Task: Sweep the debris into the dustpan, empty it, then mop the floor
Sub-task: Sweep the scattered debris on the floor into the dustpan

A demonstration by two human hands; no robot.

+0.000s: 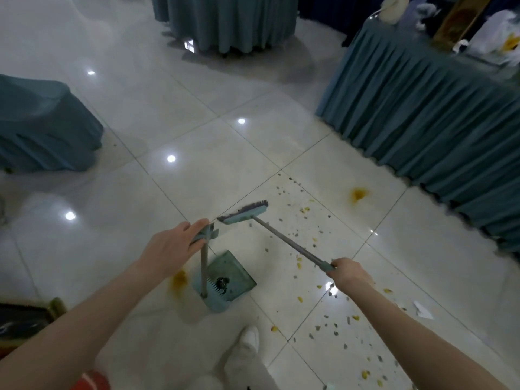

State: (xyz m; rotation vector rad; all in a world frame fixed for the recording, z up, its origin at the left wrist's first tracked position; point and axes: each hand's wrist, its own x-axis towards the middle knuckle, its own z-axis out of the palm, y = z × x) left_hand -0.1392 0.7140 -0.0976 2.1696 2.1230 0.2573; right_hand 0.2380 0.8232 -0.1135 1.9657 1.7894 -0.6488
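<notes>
Two tools are held. The left hand (171,246) is closed on the dustpan (225,280) handle top; the right hand (349,274) is clenched around the broom (244,213) handle end. The debris (315,249) lies scattered right of the pan, under the raised broom. Short strokes toward the pan's mouth are advised.

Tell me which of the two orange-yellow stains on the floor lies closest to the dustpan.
The stain just left of the dustpan, beside its rear corner under the left forearm. The other stain sits far off, near the draped table on the right.
</notes>
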